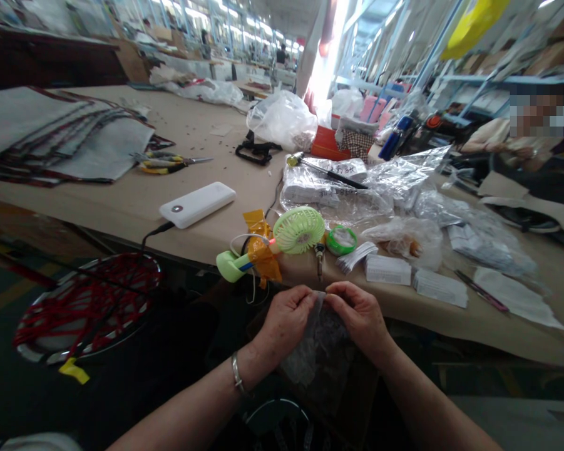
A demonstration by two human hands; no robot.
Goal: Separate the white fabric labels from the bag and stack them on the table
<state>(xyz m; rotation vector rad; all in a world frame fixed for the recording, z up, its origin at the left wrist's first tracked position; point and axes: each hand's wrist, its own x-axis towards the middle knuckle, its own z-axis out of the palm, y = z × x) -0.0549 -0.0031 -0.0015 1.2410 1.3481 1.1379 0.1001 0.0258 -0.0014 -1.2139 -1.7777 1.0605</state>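
Note:
Both of my hands pinch the top edge of a clear plastic bag (317,338) that hangs below the table's front edge. My left hand (288,316), with a silver bangle at the wrist, grips it from one side. Fingers of my right hand (359,316) are pressed together on the other side of the same edge. Just beyond my hands, a green handheld fan (300,230) is held to the table edge with orange tape (265,260). A soldering-iron-like metal tip (319,260) points toward me beside it.
A white power bank (197,205) with a cable lies left, near yellow-handled pliers (162,164). Green tape (341,240), paper label stacks (387,270) and plastic-wrapped packs (319,181) are on the right. A basket of red straps (89,307) stands lower left. Another person (511,138) sits far right.

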